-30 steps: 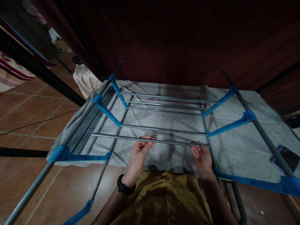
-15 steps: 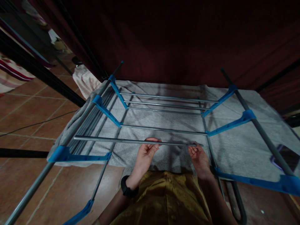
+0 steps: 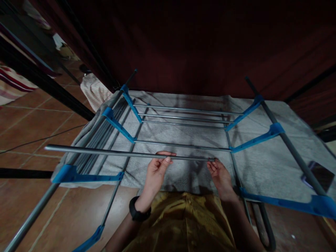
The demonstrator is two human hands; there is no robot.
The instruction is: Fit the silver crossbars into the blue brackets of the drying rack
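Observation:
Both my hands hold a loose grey metal rod (image 3: 105,152) level above a rack frame (image 3: 183,145) of grey bars and blue plastic brackets. My left hand (image 3: 156,168) grips the rod near its middle, fingers curled over it. At the rod's right end, my right hand (image 3: 218,172) pinches it. The rod's left end sticks out well past the frame's left side, over the tiled floor. The frame lies on a grey towel (image 3: 262,161).
A bundle of spare grey rods (image 3: 101,134) lies along the frame's left side. A phone (image 3: 316,173) rests on the towel at the right. A dark red curtain hangs behind. A black cable (image 3: 39,139) crosses the terracotta tiles at left.
The rod has slid steadily to the left; its right end has left the right bracket and its left end now overhangs the floor. My right hand moved left with it.

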